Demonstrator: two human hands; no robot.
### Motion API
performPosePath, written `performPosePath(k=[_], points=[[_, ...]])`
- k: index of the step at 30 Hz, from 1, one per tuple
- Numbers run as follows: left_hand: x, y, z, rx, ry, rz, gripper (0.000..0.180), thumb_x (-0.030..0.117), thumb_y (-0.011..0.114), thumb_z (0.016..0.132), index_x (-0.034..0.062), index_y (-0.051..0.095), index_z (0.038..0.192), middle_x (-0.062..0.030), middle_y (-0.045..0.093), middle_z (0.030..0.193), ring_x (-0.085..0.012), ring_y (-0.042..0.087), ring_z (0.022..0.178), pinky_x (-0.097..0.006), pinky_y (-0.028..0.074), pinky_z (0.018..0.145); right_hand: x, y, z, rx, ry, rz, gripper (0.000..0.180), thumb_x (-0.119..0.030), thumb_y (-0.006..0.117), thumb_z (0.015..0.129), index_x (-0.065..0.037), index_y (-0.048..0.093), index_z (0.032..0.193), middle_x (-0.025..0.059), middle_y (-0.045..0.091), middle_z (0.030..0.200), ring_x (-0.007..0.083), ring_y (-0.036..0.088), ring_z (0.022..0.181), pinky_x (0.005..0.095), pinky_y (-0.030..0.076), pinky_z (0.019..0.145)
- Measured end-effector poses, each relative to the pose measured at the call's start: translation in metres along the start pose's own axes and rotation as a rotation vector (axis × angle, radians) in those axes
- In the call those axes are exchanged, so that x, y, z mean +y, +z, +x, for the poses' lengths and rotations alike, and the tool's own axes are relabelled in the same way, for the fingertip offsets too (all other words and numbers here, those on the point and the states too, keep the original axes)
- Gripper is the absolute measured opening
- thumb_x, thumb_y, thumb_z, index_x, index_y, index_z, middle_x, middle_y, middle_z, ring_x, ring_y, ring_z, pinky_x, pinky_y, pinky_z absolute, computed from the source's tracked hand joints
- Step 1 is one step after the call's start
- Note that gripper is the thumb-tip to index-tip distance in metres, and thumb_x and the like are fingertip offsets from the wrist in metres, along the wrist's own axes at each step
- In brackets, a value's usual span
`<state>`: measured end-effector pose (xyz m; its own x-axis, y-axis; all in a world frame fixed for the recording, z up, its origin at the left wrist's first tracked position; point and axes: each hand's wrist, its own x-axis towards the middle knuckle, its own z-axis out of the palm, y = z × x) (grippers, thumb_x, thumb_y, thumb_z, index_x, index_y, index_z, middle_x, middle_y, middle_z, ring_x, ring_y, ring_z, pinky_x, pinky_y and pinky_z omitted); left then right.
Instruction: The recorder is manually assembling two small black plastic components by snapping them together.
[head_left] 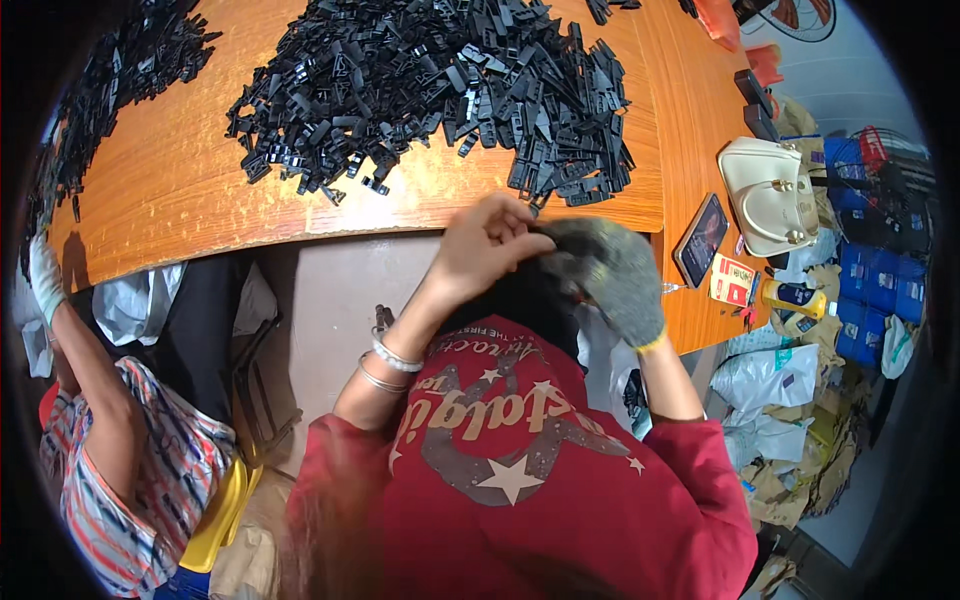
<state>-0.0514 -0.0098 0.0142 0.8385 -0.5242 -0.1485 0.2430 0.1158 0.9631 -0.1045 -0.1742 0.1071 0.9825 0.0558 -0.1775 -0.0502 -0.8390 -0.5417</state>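
At the table's front edge my two hands meet in front of my chest. My bare left hand [485,248] is closed, its thumb and fingers bent in a pinch. A small black plastic part [536,209] pokes out by its fingertips. My right hand [610,272] wears a grey knitted glove with a yellow cuff; its fingers are curled close to the left thumb. What the glove grips is hidden, though a tiny orange-red spot shows below its fingers. Just beyond the hands lies a large heap of black plastic parts [420,85], spread over the wooden table [200,190].
A second black heap [130,75] lies at the far left, where a co-worker's gloved hand [45,275] reaches the table. On the right are a phone [701,240], a cream handbag [768,195], a yellow bottle [795,298] and a red-and-cream packet [732,280]. Bags fill the floor beyond.
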Motion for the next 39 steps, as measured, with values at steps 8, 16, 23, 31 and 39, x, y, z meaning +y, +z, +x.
performPosePath(k=[8, 16, 23, 31, 39], points=[[-0.001, 0.007, 0.016, 0.434, 0.353, 0.494, 0.013, 0.008, 0.071, 0.084, 0.0001, 0.061, 0.085, -0.0104, 0.059, 0.075, -0.0201, 0.062, 0.060, -0.031, 0.048, 0.055, 0.106, -0.060, -0.180, -0.576, 0.656, -0.741, 0.031, -0.035, 0.063, 0.084, -0.008, 0.069, 0.097, 0.0181, 0.066, 0.090, 0.0341, 0.064, 0.081, 0.0440, 0.050, 0.069], [-0.010, 0.019, 0.006, 0.300, 0.437, 0.915, 0.028, 0.017, 0.080, 0.075, 0.0047, 0.063, 0.095, -0.0063, 0.063, 0.086, -0.0235, 0.066, 0.071, -0.033, 0.053, 0.058, 0.092, -0.037, -0.132, -0.291, 0.443, -0.462, 0.030, -0.038, 0.062, 0.085, -0.009, 0.070, 0.089, 0.0174, 0.067, 0.086, 0.0372, 0.063, 0.080, 0.0441, 0.050, 0.069], [-0.019, 0.009, -0.005, 0.360, 0.469, 1.010, 0.028, 0.020, 0.078, 0.076, 0.0025, 0.061, 0.090, -0.0086, 0.058, 0.078, -0.0281, 0.058, 0.060, -0.038, 0.046, 0.051, 0.081, 0.024, -0.058, -0.071, -0.294, -0.452, 0.031, -0.014, 0.058, 0.086, -0.015, 0.064, 0.116, 0.0053, 0.063, 0.113, 0.0273, 0.060, 0.097, 0.0415, 0.048, 0.081], [-0.017, 0.006, -0.022, 0.110, -0.128, 0.235, 0.018, 0.011, 0.071, 0.081, -0.0021, 0.069, 0.093, -0.0104, 0.059, 0.060, -0.0069, 0.050, 0.054, -0.027, 0.043, 0.052, 0.040, 0.072, -0.012, 0.079, 0.018, 0.458, 0.031, -0.012, 0.059, 0.089, -0.007, 0.061, 0.120, 0.0087, 0.066, 0.112, 0.0224, 0.064, 0.095, 0.0347, 0.051, 0.080], [0.000, -0.034, 0.053, 0.533, 0.536, 1.008, 0.008, 0.010, 0.061, 0.086, 0.0031, 0.059, 0.091, -0.0160, 0.058, 0.085, -0.0368, 0.060, 0.064, -0.044, 0.048, 0.057, 0.021, 0.054, -0.004, 0.084, 0.478, 1.027, 0.031, -0.017, 0.058, 0.095, 0.002, 0.060, 0.119, 0.0098, 0.068, 0.096, 0.0148, 0.065, 0.074, 0.0259, 0.052, 0.065]])
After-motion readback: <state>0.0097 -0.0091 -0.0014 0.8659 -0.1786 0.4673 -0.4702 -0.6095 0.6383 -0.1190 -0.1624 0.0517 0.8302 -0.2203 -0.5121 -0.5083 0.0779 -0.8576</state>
